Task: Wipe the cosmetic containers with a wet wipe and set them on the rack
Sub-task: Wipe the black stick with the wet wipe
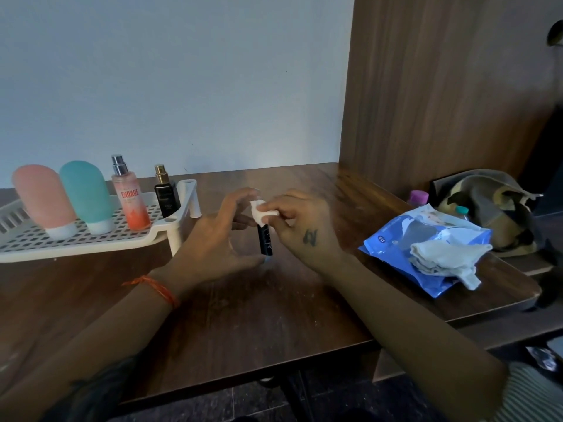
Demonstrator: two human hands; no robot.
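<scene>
Black tube top hidden by wipe; its label unreadable

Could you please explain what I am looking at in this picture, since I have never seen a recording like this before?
There is no machine here: a person wears a camera on the head, so the one picture looks forward and down at their own two bare hands over a wooden table.

The left hand steadies a small dark tube standing on the table. The right hand pinches a folded white wet wipe against the tube's top, apparently cleaning it.

To the left stands a white perforated rack. Four containers stand on it: a pink bottle, a teal bottle, an orange spray bottle and a black perfume bottle.

To the right lies a blue pack of wipes with crumpled used wipes on top. Behind it sits a pouch.
</scene>
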